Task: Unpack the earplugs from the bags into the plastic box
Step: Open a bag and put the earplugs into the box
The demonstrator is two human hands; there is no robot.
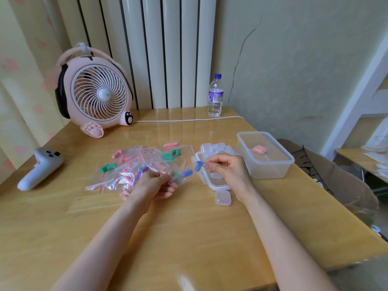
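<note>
Wooden table (189,238), blue earplug (198,166) in right hand (228,168), left hand (154,183) on bags (113,180)

The left hand (153,183) is blurred and covers the near bags (113,179); its grip cannot be told. The right hand (226,166) hides one end of the blue earplug (198,166) it pinches and part of the box (210,186) behind. The bottle label (215,96) is too small to read. Both forearms (283,238) run off the near edge.

Pink fan (95,95) — water bottle (215,96), controller (39,168)
</note>
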